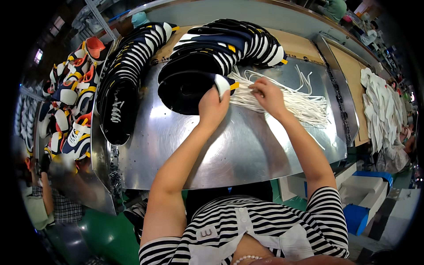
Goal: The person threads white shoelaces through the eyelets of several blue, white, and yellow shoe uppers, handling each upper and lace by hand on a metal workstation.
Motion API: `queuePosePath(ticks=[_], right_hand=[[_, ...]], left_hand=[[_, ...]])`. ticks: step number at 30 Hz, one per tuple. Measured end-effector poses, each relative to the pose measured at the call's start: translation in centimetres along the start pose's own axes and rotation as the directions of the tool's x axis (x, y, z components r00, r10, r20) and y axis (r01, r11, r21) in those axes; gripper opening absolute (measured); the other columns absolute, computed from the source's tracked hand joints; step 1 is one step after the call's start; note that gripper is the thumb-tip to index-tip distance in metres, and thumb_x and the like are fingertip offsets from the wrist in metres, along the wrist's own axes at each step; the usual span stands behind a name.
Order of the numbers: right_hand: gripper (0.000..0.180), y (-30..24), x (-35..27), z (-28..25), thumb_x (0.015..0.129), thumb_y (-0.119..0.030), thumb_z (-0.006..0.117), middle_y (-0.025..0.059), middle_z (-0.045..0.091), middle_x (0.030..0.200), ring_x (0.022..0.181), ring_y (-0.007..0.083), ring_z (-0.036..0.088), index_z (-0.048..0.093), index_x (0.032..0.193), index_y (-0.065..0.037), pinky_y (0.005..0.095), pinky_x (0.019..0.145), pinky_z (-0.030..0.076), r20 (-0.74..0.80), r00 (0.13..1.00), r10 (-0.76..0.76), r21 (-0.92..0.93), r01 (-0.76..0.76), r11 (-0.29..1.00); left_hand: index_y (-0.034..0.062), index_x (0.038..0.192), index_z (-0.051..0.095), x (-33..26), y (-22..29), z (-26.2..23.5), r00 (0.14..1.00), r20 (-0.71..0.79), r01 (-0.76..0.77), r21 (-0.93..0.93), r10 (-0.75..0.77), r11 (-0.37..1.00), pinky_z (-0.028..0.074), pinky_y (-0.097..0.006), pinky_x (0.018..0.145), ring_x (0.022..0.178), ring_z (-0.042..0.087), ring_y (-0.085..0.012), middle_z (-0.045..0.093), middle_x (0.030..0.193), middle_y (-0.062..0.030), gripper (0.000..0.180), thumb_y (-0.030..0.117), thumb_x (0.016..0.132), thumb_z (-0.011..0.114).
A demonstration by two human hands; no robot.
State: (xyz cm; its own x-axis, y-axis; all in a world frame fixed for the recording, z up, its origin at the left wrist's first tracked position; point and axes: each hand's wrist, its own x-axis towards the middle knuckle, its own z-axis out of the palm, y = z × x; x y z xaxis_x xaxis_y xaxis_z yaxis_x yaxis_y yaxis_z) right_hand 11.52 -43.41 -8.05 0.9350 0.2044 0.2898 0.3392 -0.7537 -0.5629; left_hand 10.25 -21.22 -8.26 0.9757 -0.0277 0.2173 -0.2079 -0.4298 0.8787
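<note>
Striped shirt [265, 216], left grip [213, 106] clasping black shoe upper [180, 93], white heel [221, 85], yellow tab [234, 86], right grip [269, 95] curled, hold unclear

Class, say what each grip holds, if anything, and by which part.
Left grip: a black shoe upper, held at its white heel end. Right grip: near the white laces; whether it holds one cannot be told.

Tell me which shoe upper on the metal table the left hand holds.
The shoe upper nearest the person in the right-hand row, its white end gripped by the left hand. Neither hand touches the rest of that row, or the left-hand row.
</note>
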Motion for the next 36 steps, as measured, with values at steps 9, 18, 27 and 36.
queuePosePath(ticks=[9,18,27,36], right_hand=[[0.014,1.2,0.9,1.7,0.082,-0.019,0.073,0.0076,0.058,0.089,0.075,0.028,0.06,0.067,0.086,-0.007,0.0383,0.066,0.048,-0.165,0.985,-0.046,0.032,0.052,0.998],[0.017,-12.8,-13.8,-23.6,0.091,-0.006,0.064,0.0036,0.064,0.09,0.068,0.0089,0.061,0.061,0.107,-0.001,0.0223,0.064,0.051,-0.41,0.905,-0.114,0.783,0.413,0.464],[0.014,-10.6,-12.1,-0.9,0.094,-0.019,0.064,-0.0005,0.063,0.076,0.052,0.0015,0.041,0.063,0.098,-0.005,0.0172,0.046,0.029,0.3,0.895,0.329,0.903,-0.377,0.204],[0.014,-11.5,-13.2,7.9,0.092,-0.015,0.064,0.0017,0.069,0.076,0.063,0.0042,0.052,0.066,0.097,-0.002,0.0206,0.055,0.039,0.235,0.887,0.398,0.787,-0.414,0.458]], left_hand=[[-0.0009,0.133,0.049,-15.2,2.9,-12.5,0.927,0.362,0.375,-0.91,-0.1,0.177,0.047,-0.042,0.096,0.109,0.059,-0.0265,0.064,0.113,-0.0131,0.047,0.017,0.092,0.062],[0.0017,0.118,0.059,-17.8,-2.2,-14.2,0.961,-0.16,0.212,-0.094,-0.225,0.973,0.046,-0.043,0.094,0.108,0.059,-0.0288,0.064,0.114,-0.0157,0.029,0.014,0.092,0.065],[0.0053,0.096,0.065,-14.2,4.9,-9.9,0.884,0.386,-0.463,0.645,0.264,0.607,0.048,-0.043,0.071,0.081,0.061,-0.03,0.064,0.088,-0.0117,0.025,0.028,0.086,0.064],[0.0035,0.14,0.048,-12.1,1.8,-9.8,0.416,0.711,0.7,0.147,-0.566,0.699,0.04,-0.032,0.102,0.123,0.052,-0.0192,0.055,0.135,-0.0107,0.07,0.056,0.095,0.054]])
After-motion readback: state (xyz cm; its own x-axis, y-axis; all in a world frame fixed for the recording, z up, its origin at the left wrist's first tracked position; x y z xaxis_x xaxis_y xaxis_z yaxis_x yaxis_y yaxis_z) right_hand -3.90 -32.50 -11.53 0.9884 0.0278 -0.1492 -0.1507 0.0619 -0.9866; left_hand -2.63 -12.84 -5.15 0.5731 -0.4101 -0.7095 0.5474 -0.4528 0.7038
